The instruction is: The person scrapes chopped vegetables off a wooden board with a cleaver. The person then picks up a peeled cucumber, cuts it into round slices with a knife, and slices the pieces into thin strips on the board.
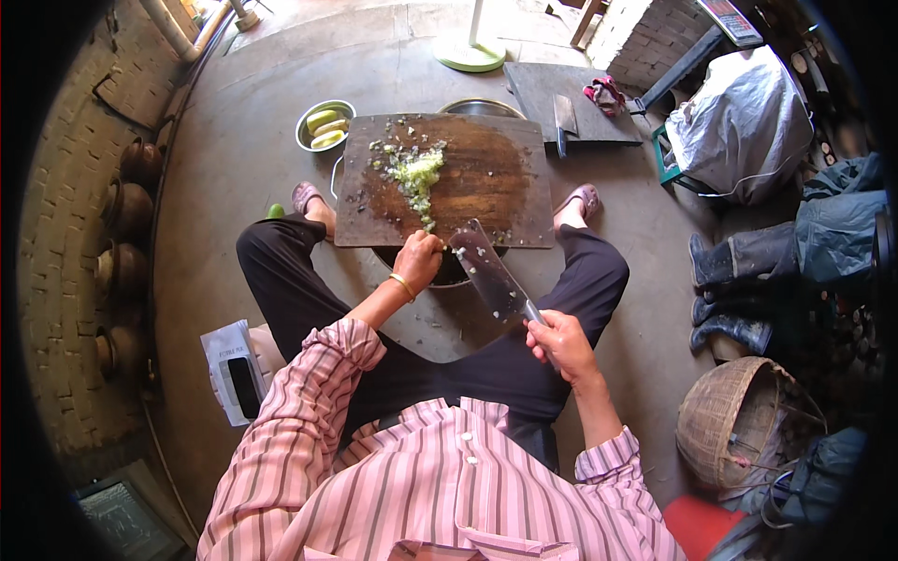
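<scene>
One view only, head-worn fisheye, left cam of the pair. Looks steeply down over wearer's chest and lap; striped shirt fills lower centre of frame. Forearms enter from the lower edge. Left hand [418, 259] and right hand [559, 343] sit mid-frame, close to lens. Cutting board [486, 178] just above centre, a bit farther out, upright, not mirrored. Strong barrel bend: brick wall [70, 234] curves along left edge, floor [234, 159] lines bow toward rim. Black vignette at corners. Wide reach: basket [725, 421] at lower right. No second view to share ground with.
</scene>
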Tool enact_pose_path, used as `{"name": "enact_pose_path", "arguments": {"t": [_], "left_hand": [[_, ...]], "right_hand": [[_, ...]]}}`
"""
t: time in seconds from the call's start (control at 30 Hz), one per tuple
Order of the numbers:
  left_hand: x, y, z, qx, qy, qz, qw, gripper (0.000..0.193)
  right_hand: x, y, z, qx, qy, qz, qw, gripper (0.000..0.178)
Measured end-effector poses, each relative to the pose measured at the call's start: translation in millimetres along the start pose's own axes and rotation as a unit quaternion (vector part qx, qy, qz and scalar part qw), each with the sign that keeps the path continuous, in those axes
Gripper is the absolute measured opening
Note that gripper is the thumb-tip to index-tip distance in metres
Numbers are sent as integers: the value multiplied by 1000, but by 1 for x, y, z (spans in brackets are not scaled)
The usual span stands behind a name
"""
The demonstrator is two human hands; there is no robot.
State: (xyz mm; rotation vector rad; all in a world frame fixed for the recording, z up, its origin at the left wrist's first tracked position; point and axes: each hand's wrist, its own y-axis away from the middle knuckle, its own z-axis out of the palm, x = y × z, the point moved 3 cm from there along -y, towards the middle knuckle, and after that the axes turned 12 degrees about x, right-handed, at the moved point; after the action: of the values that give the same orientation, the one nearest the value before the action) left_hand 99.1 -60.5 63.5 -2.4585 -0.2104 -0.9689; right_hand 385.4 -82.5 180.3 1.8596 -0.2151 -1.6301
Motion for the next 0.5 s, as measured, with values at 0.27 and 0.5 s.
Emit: {"name": "enact_pose_path", "arguments": {"t": [0.27, 0.5], "left_hand": [[41, -17, -6, 14, 37, 39, 998, 12], [-13, -45, -22, 60, -41, 25, 997, 5]], "right_hand": [[-10, 1, 12, 11, 8, -16, 1000, 15], [-26, -42, 5, 33, 54, -92, 994, 16]]}}
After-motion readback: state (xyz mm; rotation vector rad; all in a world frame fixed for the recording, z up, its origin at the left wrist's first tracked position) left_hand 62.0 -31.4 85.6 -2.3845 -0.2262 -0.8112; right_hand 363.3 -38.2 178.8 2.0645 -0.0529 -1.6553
